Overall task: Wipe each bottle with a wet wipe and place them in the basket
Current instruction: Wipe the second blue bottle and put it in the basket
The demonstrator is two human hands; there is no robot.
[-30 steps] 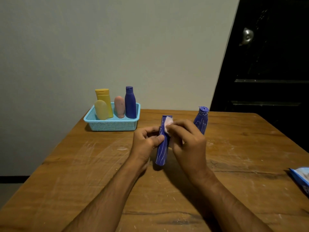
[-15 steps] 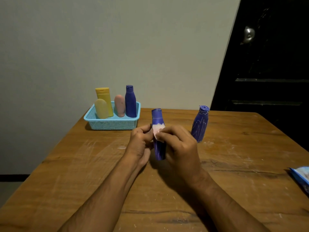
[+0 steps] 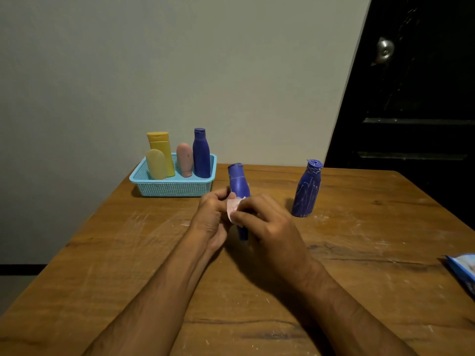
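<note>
Under both hands, wooden table (image 3: 359, 253) is lying streaked w/ white smears. Beyond the left fingers, blue basket (image 3: 169, 187) is sitting w/ four bottles upright in it. Right of the right fingers, smeared blue bottle (image 3: 307, 190) is standing apart. Left hand (image 3: 213, 214) is curling round the held blue bottle (image 3: 239, 185), nearly upright btwn both hands. Right hand (image 3: 270, 227) is pinching the wet wipe (image 3: 233, 210) against its side.

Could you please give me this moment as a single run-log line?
left hand: holds blue bottle | right hand: rubs wet wipe on it | basket: four bottles | streaked bottle: waiting
</note>
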